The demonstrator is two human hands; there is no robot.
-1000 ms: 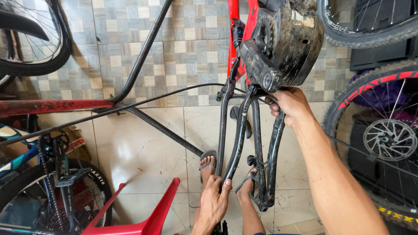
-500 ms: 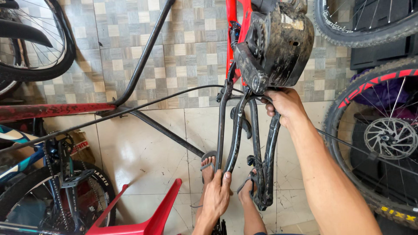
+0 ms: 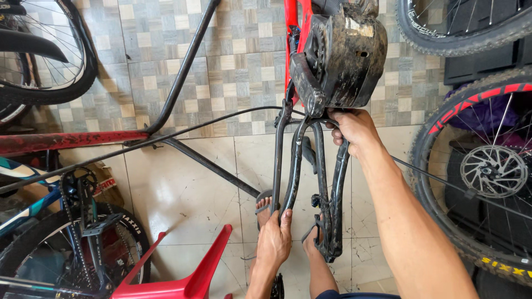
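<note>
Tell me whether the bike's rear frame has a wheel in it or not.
No wheel. The black rear frame hangs bare; floor tiles show between its arms, held by both hands.

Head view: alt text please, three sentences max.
Seen from above, a person's right hand grips the top of a black bike rear frame just under a muddy black motor housing, while the left hand holds a lower stay. Sandalled feet stand on pale floor tiles. A red plastic chair and bike wheels surround them.
</note>
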